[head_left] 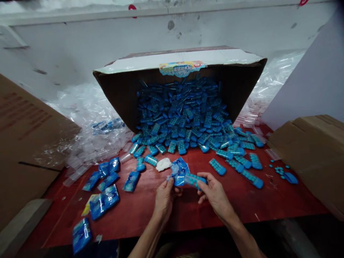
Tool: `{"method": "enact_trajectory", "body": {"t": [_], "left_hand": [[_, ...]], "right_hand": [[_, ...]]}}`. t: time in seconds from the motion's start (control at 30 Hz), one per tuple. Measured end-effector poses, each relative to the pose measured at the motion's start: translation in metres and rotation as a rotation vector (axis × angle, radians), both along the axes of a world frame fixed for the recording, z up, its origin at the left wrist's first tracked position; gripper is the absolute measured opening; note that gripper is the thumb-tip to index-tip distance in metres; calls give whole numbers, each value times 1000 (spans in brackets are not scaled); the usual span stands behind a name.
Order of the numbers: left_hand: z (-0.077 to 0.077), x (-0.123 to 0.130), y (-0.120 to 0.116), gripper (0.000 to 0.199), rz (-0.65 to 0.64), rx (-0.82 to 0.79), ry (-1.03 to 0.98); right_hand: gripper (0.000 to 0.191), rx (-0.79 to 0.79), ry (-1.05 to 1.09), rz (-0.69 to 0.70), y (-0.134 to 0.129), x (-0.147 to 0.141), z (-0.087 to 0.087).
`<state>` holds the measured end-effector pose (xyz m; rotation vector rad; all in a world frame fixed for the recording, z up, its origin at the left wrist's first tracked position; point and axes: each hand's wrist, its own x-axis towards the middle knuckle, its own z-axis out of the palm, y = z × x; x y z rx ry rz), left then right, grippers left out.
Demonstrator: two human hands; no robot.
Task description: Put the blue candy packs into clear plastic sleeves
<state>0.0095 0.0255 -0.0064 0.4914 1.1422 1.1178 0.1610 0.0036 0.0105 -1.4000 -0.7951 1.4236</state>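
Lower centre: left hand [163,200] is pinching a packet [179,170], right hand [215,196] a tube [192,180]; we're likely leaving facing ends uncovered.

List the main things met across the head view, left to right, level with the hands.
Left cardboard box, a lone blue packet, left hand, right hand, a loose bead-filled container, right cardboard box.

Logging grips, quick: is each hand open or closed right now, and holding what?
Left hand: closed, holding a blue packet.
Right hand: closed, holding a bead-filled tube.
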Motion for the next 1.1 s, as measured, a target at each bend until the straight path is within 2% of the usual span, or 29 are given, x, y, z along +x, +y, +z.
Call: {"method": "enact_trajectory", "body": {"t": [0.3, 0.57, 0.63, 0.7, 0.8, 0.9, 1.0, 1.1], "left_hand": [[1, 2, 0, 30, 16, -11, 12], [-5, -6, 0, 27, -96, 24, 16], [-6, -6, 1, 27, -104, 7, 40], [-6, -5, 2, 25, -89, -42, 18], [-2, -3, 2, 25, -76, -141, -107], [0, -1, 0, 27, -91, -181, -161], [-1, 0, -2, 24, -99, -175, -142], [-1, -4, -1, 21, -180, -156, -176]], "right_hand": [[38, 19, -28, 30, -4, -2, -10], [34, 10, 23, 193, -4, 3, -10], [33, 3, -20, 211, -5, 1, -12], [30, 61, -140, 167, -7, -3, -12], [21, 251, -341, 60, -10, -9, -10], [17, 367, -410, 22, -11, -15, -7], [19, 348, -346, 48, -13, -19, -6], [29, 191, -56, 192, -11, -17, -7]]}}
